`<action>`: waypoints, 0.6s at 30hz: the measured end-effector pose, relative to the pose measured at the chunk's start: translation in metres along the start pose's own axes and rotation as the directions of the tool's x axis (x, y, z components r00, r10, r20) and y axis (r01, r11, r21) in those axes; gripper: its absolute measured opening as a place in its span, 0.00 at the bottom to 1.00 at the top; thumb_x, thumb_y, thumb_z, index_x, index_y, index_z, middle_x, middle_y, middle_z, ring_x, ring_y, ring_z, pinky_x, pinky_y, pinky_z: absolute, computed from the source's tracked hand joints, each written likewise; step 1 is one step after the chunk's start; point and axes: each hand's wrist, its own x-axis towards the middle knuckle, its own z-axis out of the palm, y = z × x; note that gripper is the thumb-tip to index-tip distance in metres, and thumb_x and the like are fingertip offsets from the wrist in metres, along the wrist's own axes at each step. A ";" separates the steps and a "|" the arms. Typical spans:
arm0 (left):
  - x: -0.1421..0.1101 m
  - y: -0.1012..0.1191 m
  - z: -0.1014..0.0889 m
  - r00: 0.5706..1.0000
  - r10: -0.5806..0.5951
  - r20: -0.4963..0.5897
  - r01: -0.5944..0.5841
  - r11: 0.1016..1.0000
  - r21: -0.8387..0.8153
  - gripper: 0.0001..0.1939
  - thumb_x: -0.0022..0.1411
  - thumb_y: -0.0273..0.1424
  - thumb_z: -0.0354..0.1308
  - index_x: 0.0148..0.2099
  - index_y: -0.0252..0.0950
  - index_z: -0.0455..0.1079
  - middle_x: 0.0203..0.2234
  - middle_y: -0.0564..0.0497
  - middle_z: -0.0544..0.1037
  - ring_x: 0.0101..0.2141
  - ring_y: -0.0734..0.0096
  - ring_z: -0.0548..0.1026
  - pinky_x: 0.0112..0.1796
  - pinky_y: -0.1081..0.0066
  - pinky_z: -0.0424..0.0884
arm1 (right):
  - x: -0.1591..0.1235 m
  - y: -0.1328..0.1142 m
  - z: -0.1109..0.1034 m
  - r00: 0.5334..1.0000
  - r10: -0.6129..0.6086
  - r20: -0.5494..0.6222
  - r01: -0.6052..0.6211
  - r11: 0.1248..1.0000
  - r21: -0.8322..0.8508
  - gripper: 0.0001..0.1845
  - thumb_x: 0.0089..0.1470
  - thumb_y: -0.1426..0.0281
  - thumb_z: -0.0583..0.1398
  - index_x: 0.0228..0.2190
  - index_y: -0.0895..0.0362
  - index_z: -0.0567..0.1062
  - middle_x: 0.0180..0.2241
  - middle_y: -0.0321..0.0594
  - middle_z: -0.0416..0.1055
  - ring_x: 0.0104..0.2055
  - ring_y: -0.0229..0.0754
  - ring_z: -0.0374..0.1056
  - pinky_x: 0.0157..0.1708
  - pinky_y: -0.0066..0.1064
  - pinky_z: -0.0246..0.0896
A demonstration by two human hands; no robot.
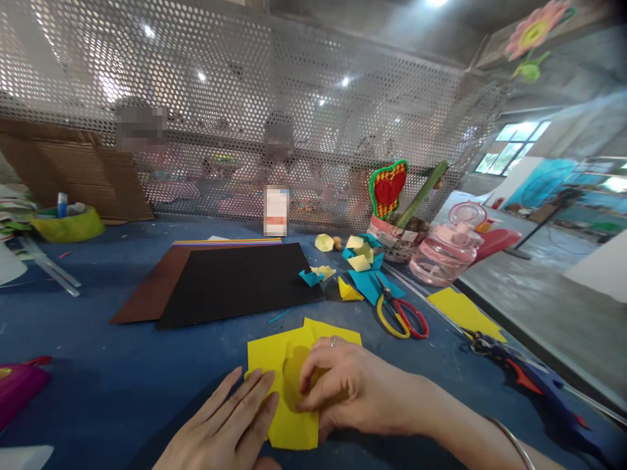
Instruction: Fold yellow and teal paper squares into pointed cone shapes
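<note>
- The left hand (232,418) lies flat on the yellow paper (298,427), fingers a bit spread.
- The right hand (350,385) curls over the yellow paper; I can't tell if it pinches.
- Past the hands, big black paper (240,281) lies on the blue worktop (122,378).
- The red and yellow scissors (388,297) sit past the right hand.

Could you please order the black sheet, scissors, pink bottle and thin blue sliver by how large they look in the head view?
1. Black sheet, clearly largest
2. Pink bottle
3. Scissors
4. Thin blue sliver, by far smallest
</note>
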 end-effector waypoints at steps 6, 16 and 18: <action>-0.001 0.006 0.004 0.994 -0.085 -0.065 0.083 0.996 -0.041 0.19 0.68 0.41 0.48 0.51 0.37 0.72 0.48 0.47 0.79 0.50 0.65 0.75 0.57 0.65 0.63 | 0.002 0.001 0.000 1.000 0.027 -0.016 -0.026 0.998 0.059 0.07 0.54 0.63 0.64 0.34 0.51 0.82 0.37 0.35 0.76 0.41 0.36 0.70 0.46 0.30 0.60; -0.002 0.002 0.001 0.998 -0.047 -0.035 0.045 0.997 -0.057 0.19 0.65 0.41 0.52 0.53 0.37 0.71 0.50 0.47 0.78 0.50 0.64 0.75 0.54 0.70 0.67 | 0.003 0.003 0.010 0.986 0.109 -0.123 -0.087 0.981 0.176 0.10 0.49 0.59 0.66 0.29 0.53 0.80 0.34 0.34 0.75 0.37 0.36 0.71 0.45 0.30 0.60; -0.001 0.003 -0.001 1.000 -0.021 -0.024 0.020 0.999 -0.037 0.19 0.65 0.40 0.53 0.53 0.37 0.70 0.50 0.47 0.78 0.49 0.64 0.76 0.52 0.70 0.68 | 0.004 0.002 0.013 0.979 0.131 -0.157 -0.096 0.973 0.212 0.12 0.48 0.57 0.66 0.28 0.54 0.80 0.32 0.34 0.75 0.36 0.36 0.70 0.44 0.30 0.61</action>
